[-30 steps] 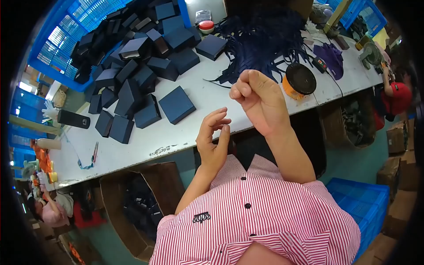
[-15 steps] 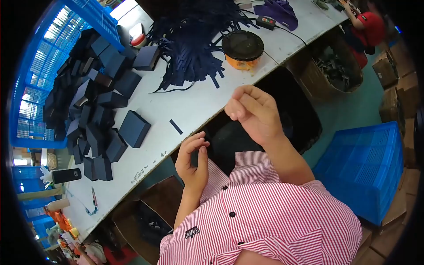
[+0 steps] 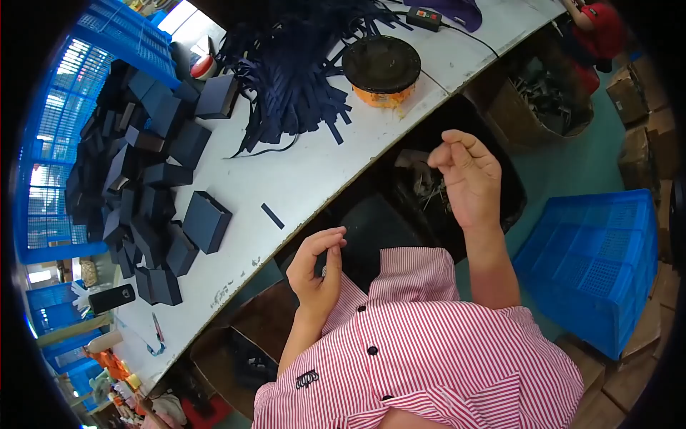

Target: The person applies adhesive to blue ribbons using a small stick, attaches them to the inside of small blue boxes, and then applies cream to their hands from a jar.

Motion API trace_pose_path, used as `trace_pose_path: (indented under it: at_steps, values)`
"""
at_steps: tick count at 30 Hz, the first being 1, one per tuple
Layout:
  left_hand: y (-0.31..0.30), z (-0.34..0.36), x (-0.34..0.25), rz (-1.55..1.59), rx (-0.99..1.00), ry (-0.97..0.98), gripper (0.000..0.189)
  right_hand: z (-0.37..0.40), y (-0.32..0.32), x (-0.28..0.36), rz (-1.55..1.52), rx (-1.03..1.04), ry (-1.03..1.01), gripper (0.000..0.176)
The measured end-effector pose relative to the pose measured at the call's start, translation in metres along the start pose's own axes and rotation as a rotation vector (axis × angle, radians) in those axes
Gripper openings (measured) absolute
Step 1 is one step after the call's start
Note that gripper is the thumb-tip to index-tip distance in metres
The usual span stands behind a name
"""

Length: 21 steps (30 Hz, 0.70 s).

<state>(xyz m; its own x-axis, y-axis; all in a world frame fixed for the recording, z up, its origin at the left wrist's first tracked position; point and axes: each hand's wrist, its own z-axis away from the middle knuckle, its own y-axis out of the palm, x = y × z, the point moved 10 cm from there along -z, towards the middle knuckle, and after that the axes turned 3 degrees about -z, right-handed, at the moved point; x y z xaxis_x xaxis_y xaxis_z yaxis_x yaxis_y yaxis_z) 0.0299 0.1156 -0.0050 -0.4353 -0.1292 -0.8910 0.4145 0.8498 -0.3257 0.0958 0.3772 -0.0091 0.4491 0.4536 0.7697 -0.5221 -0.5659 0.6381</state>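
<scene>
Over my lap, near the table's front edge, my left hand (image 3: pixel 316 270) is curled, its thumb drawn up close to the bent fingertips. Anything between them is too small or dark to make out. My right hand (image 3: pixel 471 182) is raised farther right, above a dark bin (image 3: pixel 509 204) with pale scraps inside. Its thumb and fingers are pinched together, and what they hold, if anything, cannot be seen. On the table, nearest my left hand, lies a short dark strip (image 3: pixel 272 216). A dark blue box (image 3: pixel 207 222) sits just left of that strip.
Many dark boxes (image 3: pixel 146 229) are piled at the left beside a blue crate (image 3: pixel 53 164). Dark blue strips (image 3: pixel 286 100) lie heaped at the back, next to a black-topped orange tub (image 3: pixel 382 71). Another blue crate (image 3: pixel 586 264) stands at right. A person in red (image 3: pixel 600 32) is behind.
My right hand has moved right, away from my left hand and over the bin, still pinched. My left hand stays curled in nearly the same place. The view has shifted slightly.
</scene>
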Motion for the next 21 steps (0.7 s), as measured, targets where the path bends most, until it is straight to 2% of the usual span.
trace_pose_path:
  at_steps: [3, 5, 7, 9, 12, 15, 16, 19, 21]
  values:
    - [0.003, -0.003, 0.004, -0.024, 0.014, -0.009, 0.013, -0.005, -0.013, -0.005, -0.018, 0.144, 0.005, 0.016]
    - [0.008, -0.007, 0.006, -0.027, 0.032, -0.021, 0.013, -0.013, -0.018, -0.012, -0.245, 0.363, -0.031, 0.016]
    - [0.014, -0.011, 0.007, -0.027, 0.051, -0.025, 0.014, -0.02, -0.018, -0.012, -0.218, 0.284, -0.031, 0.019]
    - [0.021, -0.018, 0.008, -0.02, 0.072, -0.018, 0.015, -0.013, -0.032, -0.007, 0.061, -0.093, 0.008, 0.026]
    - [0.031, -0.027, 0.009, -0.002, 0.109, -0.001, 0.016, -0.016, -0.018, 0.008, 0.202, -0.164, -0.11, 0.028]
    - [0.038, -0.034, 0.008, 0.01, 0.134, 0.017, 0.017, -0.02, -0.015, 0.017, -0.039, 0.165, -0.162, 0.02]
    - [0.04, -0.036, 0.008, 0.022, 0.139, 0.018, 0.017, -0.022, -0.016, 0.018, -0.062, 0.227, -0.171, 0.011]
    - [0.043, -0.035, 0.008, 0.036, 0.145, 0.028, 0.018, -0.021, -0.016, 0.014, -0.113, 0.288, -0.109, 0.016]
    - [0.042, -0.033, 0.009, 0.038, 0.147, 0.033, 0.018, -0.019, -0.016, 0.011, -0.063, 0.176, -0.065, 0.024]
